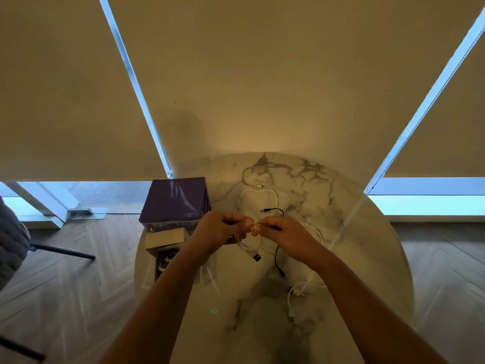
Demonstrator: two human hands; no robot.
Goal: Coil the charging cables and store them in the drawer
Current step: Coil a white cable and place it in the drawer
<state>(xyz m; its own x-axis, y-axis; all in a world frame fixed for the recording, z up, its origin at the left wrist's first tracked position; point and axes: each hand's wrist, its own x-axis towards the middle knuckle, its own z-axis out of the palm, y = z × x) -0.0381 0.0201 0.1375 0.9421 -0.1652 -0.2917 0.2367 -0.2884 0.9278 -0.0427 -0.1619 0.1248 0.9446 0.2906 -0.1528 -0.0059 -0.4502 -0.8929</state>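
Above the middle of the round marble table [367, 258], my left hand [223, 229] and my right hand [280, 232] meet, both pinching a thin white cable [249, 245]. Its loop hangs below them and ends in a dark USB plug [256, 257]. A black cable [276, 256] runs under my right hand. More white cables lie loose at the back [258, 191] and at the front right [291, 298]. A purple drawer unit [174, 200] stands at the table's left edge, with a drawer [164, 258] pulled out towards me.
A small pale box [164, 239] sits in front of the drawer unit. Roller blinds cover the windows behind the table. A chair leg [63, 250] and grey cushion [10, 243] are at the left, over a wooden floor.
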